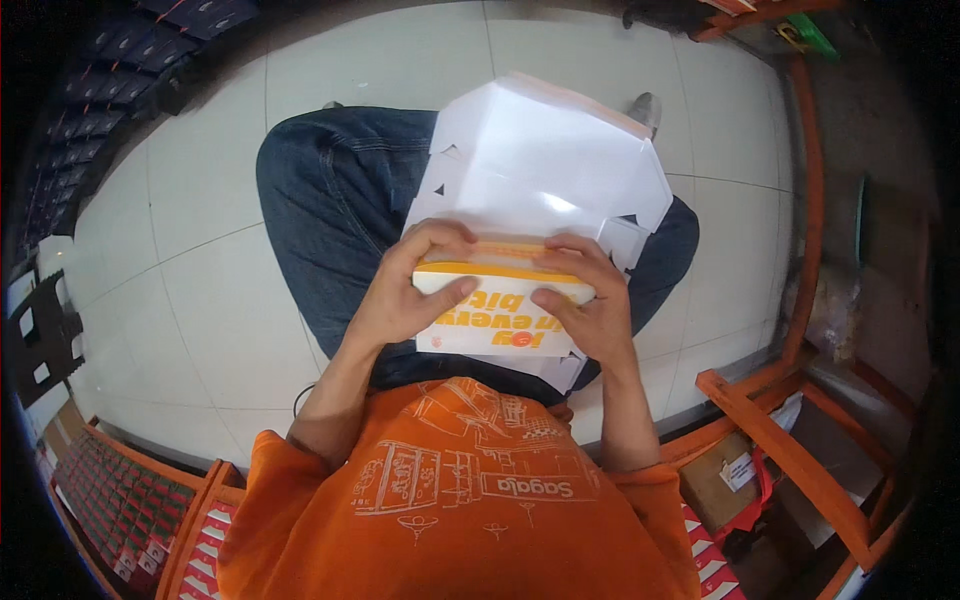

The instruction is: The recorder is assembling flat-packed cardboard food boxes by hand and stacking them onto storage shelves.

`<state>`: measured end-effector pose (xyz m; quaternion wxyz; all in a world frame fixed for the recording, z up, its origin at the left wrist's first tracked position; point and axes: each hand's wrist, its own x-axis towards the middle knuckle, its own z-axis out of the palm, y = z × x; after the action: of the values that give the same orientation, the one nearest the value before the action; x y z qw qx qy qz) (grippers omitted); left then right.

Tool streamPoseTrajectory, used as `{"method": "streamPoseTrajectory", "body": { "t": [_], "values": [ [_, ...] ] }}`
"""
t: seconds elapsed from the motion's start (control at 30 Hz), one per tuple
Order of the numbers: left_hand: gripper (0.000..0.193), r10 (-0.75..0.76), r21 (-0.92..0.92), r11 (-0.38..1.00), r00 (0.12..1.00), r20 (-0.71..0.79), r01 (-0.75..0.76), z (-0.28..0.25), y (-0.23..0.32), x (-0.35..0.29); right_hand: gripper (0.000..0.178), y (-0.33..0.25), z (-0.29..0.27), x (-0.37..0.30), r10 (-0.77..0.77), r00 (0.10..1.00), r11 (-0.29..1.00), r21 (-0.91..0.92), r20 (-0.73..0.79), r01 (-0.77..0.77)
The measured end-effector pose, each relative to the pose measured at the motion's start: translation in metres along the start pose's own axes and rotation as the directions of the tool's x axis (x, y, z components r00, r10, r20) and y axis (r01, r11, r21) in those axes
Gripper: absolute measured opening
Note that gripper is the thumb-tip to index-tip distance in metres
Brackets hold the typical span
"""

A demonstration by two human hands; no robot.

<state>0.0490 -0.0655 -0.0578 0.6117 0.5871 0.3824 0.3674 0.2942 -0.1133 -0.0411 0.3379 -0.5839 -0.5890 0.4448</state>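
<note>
"Two hands show; what are they on?"

"Both are clamped on the printed panel (485,340), a white piece with a yellow edge and yellow-orange lettering. It sits at the near end of the white cardboard sheet (550,165)."

"How does each one grip?"

"The left hand (398,298) has the panel's left end, thumb pressed on the lettered face, fingers over the far side. The right hand (600,305) matches it at the right end. They're apart from each other, with the panel stretched between them."

"Is the panel joined to the sheet?"

"I can't tell; the hands and the yellow edge hide where they would meet."

"And the sheet?"

"Spread open, glossy, with a crease and cut slots along its sides. Blue jeans (320,215) show under it and to either side."

"What else lies around it?"

"An orange T-shirt (465,535) on its near side, and pale floor tiles (195,240) beyond it and left of it. Well off to the sheet's far left, dark blue boxes (100,100) are stacked. Near and right of it stands an orange rack (780,440), a brown carton (715,485) beside its bars."
</note>
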Motion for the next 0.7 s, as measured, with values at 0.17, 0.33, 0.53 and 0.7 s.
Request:
{"method": "streamPoseTrajectory", "body": {
  "t": [0.17, 0.33, 0.53, 0.7],
  "values": [
    [0.019, 0.058, 0.152, 0.986, 0.998, 0.035, -0.062, -0.006, -0.005, -0.009, 0.026, 0.02, 0.009, -0.026, 0.047, 0.992, 0.951, 0.308, -0.12, -0.008],
    [0.01, -0.202, -0.051, 0.979, 0.978, -0.054, 0.2, -0.013, 0.002, -0.053, 0.031, -0.008, 0.012, -0.051, 0.085, 0.996, 0.923, 0.376, 0.011, -0.083],
    [0.009, -0.327, -0.033, 0.945, 0.945, -0.017, 0.326, -0.018, 0.008, -0.072, 0.032, -0.015, 0.017, -0.063, 0.144, 0.987, 0.947, 0.28, 0.066, -0.157],
    [0.014, -0.37, 0.151, 0.925, 0.916, 0.151, 0.349, -0.021, 0.041, -0.038, 0.034, -0.033, 0.018, -0.044, 0.131, 0.98, 0.987, 0.071, 0.15, -0.143]
  ]
}}
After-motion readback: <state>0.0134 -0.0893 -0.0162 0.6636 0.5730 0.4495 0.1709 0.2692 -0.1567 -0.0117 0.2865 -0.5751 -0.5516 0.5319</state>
